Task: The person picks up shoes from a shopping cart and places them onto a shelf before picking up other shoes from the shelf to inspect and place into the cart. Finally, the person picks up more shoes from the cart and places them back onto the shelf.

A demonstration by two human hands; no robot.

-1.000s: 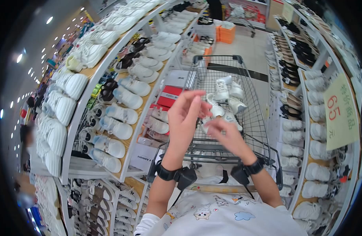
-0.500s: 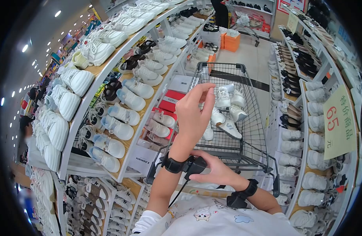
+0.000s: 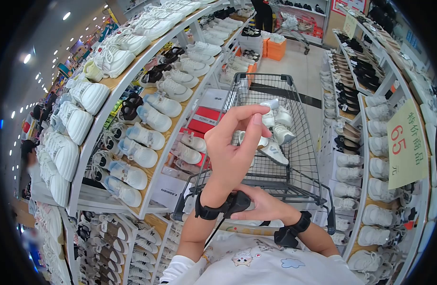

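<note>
My left hand point(image 3: 235, 145) is raised in front of me, its thumb and index fingertip brought together in a pinch with nothing visible between them. Around the left wrist is a black strap with a small black device point(image 3: 236, 203). My right hand point(image 3: 263, 206) grips that device, thumb below it and the other fingers partly hidden behind it. A second black device point(image 3: 287, 236) is strapped to my right wrist. Beyond both hands stands a wire shopping cart point(image 3: 318, 161). Several white shoes point(image 3: 274, 153) lie inside it, partly covered from view by my left hand.
Shelves of white sneakers point(image 3: 147, 137) rise close on the left. On the right, another rack holds shoes point(image 3: 377, 216) and a yellow price sign point(image 3: 407, 145) reading 65. Orange boxes point(image 3: 276, 49) and a second cart point(image 3: 294, 28) stand farther down the aisle, near a person in black point(image 3: 263, 16).
My left hand has tilted slightly, with the index finger bending down toward the thumb. My right hand keeps its hold on the wrist device. The view has shifted a little.
</note>
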